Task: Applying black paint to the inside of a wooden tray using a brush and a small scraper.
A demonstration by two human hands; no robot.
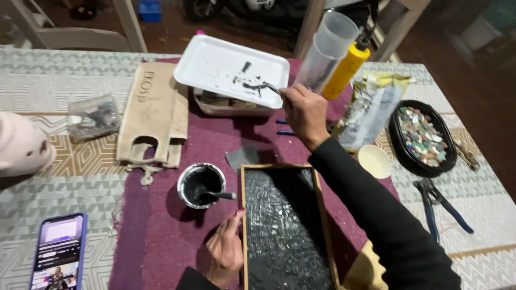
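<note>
A wooden-framed tray (285, 225) of black, textured filling lies on the purple cloth (156, 225) before me. My right hand (305, 114) is clenched around a thin tool (267, 87) whose tip rests on the white lid (231, 67) beyond. My left hand (224, 251) lies open, fingers against the frame's left edge. Beside it stands a small cup of black paint (201, 185).

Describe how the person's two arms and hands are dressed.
Both hands, the left hand and the right hand, are bare: no gloves or rings visible. The right arm wears a long black sleeve reaching the wrist; a dark cuff edges the left wrist too.
</note>
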